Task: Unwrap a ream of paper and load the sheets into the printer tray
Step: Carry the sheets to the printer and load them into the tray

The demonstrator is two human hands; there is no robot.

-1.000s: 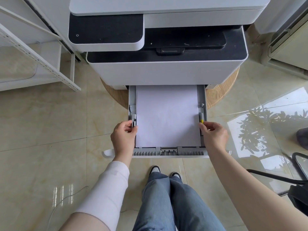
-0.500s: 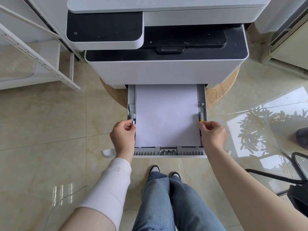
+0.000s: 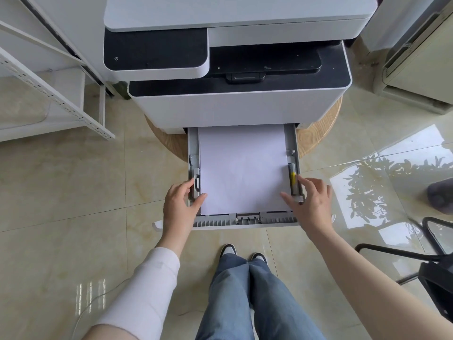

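Observation:
A white and black printer stands on a round wooden base, with its paper tray pulled out toward me. A flat stack of white paper lies in the tray between the side guides. My left hand pinches the tray's left guide, thumb on the paper's edge and fingers outside the wall. My right hand rests over the right wall beside the yellow guide tab, fingers spread and thumb on the paper. No wrapper is in view.
A white metal shelf frame stands at the left. There is a white floor unit at the right and a black chair base at the lower right. My legs and shoes are right below the tray, on a glossy tiled floor.
My right hand has loosened from a pinch at the yellow tab to spread fingers. My left thumb has slid onto the paper's edge. The tray and paper stay put.

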